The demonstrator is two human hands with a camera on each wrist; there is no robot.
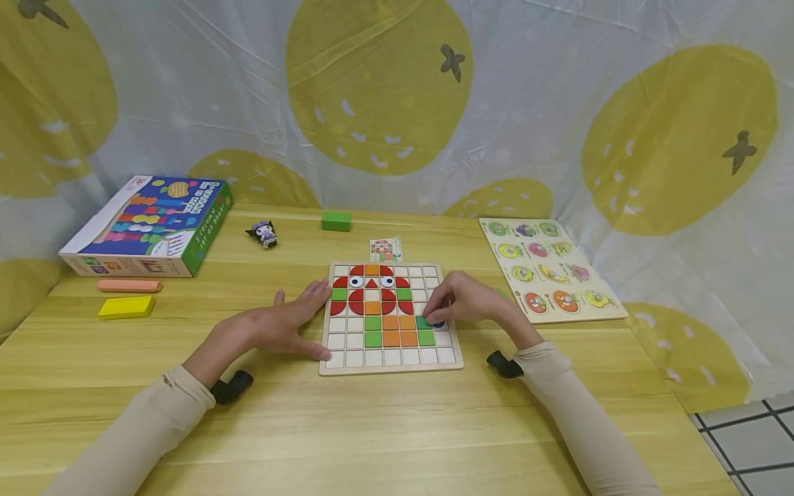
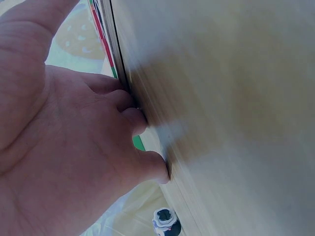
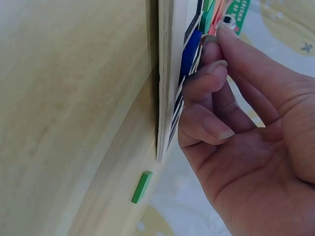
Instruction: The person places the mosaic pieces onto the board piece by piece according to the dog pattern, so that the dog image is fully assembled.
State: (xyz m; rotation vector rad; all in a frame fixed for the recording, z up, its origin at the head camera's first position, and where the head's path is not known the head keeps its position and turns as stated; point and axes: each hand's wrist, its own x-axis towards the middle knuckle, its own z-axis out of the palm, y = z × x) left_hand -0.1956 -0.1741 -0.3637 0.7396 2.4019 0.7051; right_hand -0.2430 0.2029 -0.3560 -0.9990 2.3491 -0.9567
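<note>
A square wooden grid board [image 1: 353, 359] lies in the middle of the table, with red, orange, green and eye-patterned tiles making a figure. My left hand [image 1: 282, 327] steadies its left side, fingers spread, fingertips along the edge and thumb at the near corner. Over the board's right side, my right hand [image 1: 465, 300] pinches a dark green tile [image 1: 423, 322] at a cell beside the orange tiles [image 1: 400, 331]. A blue piece [image 3: 189, 54] sits on the board under the right fingers, mostly covered in the head view.
A small picture card [image 1: 386, 249] lies behind the board. A loose green tile [image 3: 141, 187] is to its right, near a fruit puzzle board [image 1: 552, 269]. At left are a game box [image 1: 149, 224], yellow block [image 1: 127, 307] and pink stick [image 1: 129, 285]. A figurine [image 1: 263, 234] and green block [image 1: 336, 221] stand behind.
</note>
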